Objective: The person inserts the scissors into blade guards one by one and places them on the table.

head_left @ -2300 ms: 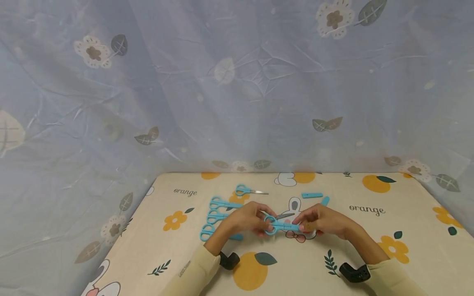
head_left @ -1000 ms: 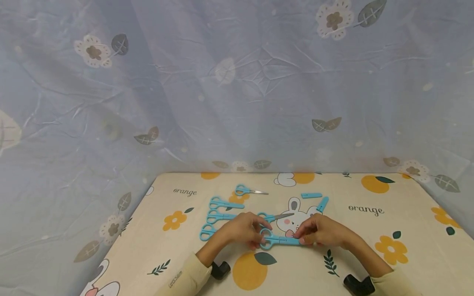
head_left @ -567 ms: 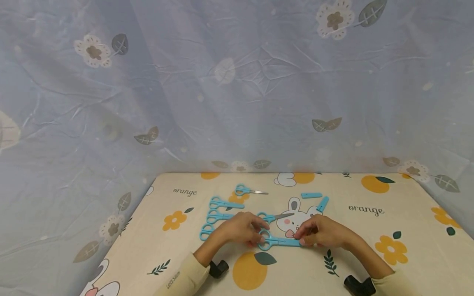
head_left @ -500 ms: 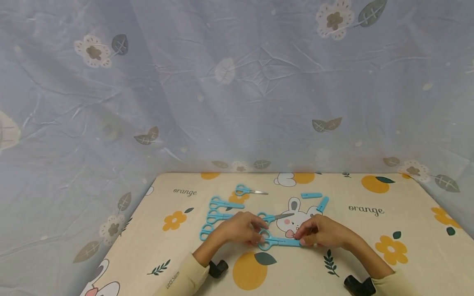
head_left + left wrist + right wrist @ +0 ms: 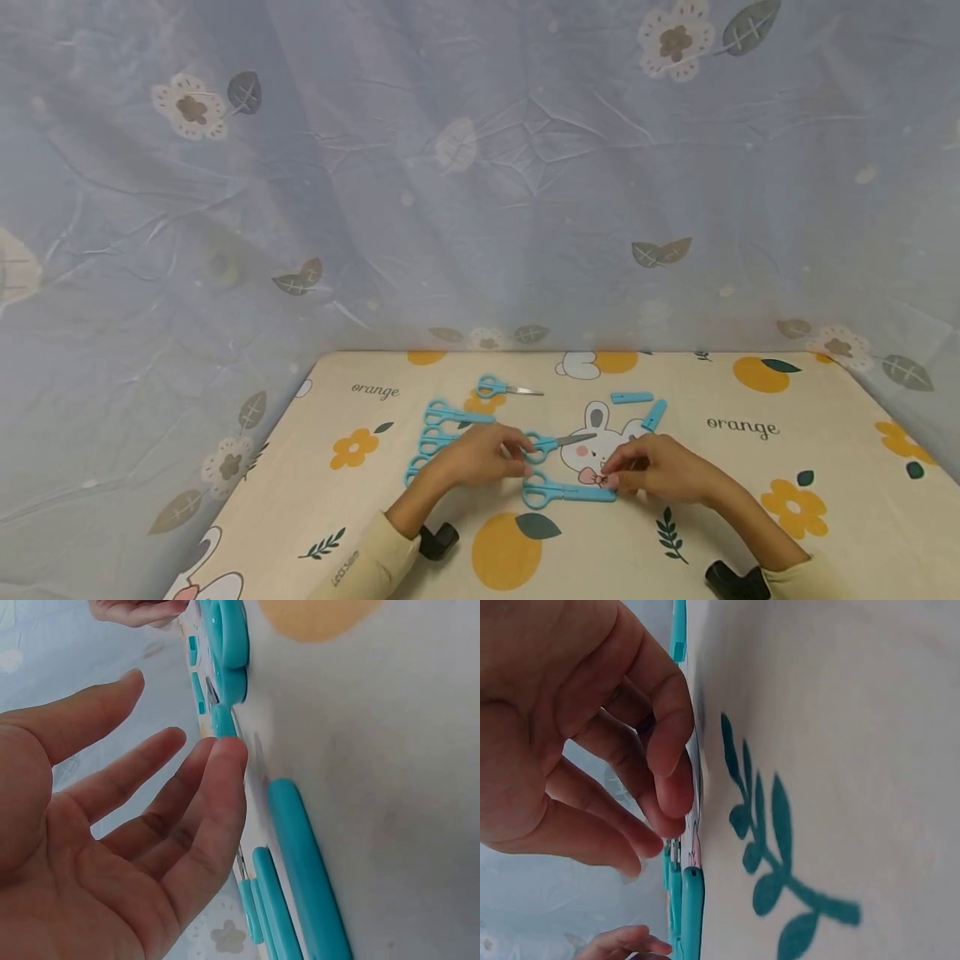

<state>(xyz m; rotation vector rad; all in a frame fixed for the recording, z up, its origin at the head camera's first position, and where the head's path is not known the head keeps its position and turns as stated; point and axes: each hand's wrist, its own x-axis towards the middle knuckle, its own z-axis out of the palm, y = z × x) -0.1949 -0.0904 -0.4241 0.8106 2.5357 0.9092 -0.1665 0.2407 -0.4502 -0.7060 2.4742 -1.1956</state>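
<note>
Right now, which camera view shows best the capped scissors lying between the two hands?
The head view: it shows the capped scissors nearly whole. The left wrist view shows mainly their handles, at its top edge; the right wrist view shows the cap from its tip, cut by the bottom edge.

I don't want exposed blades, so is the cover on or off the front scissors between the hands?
On. The blue cover sheathes the front scissors, with no metal showing; the pair just behind shows bare metal.
</note>
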